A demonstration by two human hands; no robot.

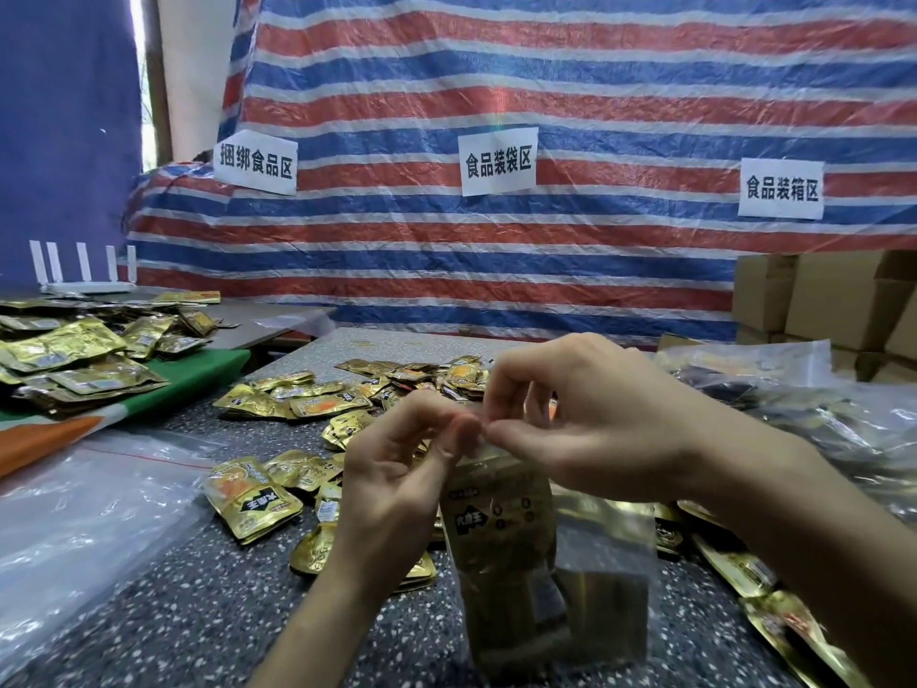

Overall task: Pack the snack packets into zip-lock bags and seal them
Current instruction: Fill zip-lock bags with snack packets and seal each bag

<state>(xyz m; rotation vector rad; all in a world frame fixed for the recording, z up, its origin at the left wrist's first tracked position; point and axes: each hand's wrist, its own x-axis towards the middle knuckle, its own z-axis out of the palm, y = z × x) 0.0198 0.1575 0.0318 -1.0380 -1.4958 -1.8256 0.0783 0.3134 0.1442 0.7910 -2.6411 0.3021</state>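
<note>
Snack packets (64, 350) in gold foil lie heaped on a green cloth (208, 369) at far left. Empty clear bags (74, 513) lie flat on the speckled desk (173, 613), with loose packets (253, 499) scattered beside them. At centre the zip-lock bag (521, 563) stands upright, long axis vertical, mouth up, with gold packets standing inside. The left hand (397, 469) and right hand (595, 419) meet at its top, each grip pinching the seal strip. Signs behind read 捆绑食品区 (255, 163), 食品装袋区 (497, 161) and 食品装箱区 (781, 188). Filled bags (818, 404) pile at right, before cardboard boxes (833, 300).
</note>
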